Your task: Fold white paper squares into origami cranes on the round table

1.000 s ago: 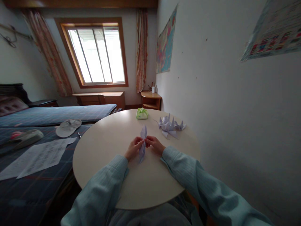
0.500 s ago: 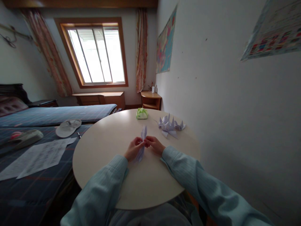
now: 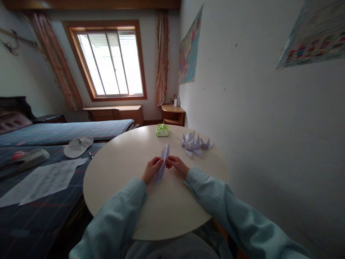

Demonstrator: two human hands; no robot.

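Note:
A folded piece of pale lilac paper (image 3: 161, 171) is held up over the round table (image 3: 118, 201), long and narrow, slanting from upper right to lower left. My left hand (image 3: 152, 169) pinches it near the middle from the left. From the right, the closed fingers of my right hand (image 3: 176, 164) grip the same paper at its middle; the fingertips are partly hidden. Beyond my right hand lies a cluster of folded paper cranes (image 3: 194, 142) in the same pale colour.
A green and white tissue pack (image 3: 162, 130) sits at the table's far edge. On the left, a bed (image 3: 61, 190) with a plaid cover bears printed sheets (image 3: 51, 178), a pen (image 3: 91, 155) and a white cap (image 3: 78, 146). The wall (image 3: 258, 136) runs close along the right.
The folded paper has tilted slightly, its top leaning more to the right. My left hand has shifted a little to the left, while my right hand stays nearly in place.

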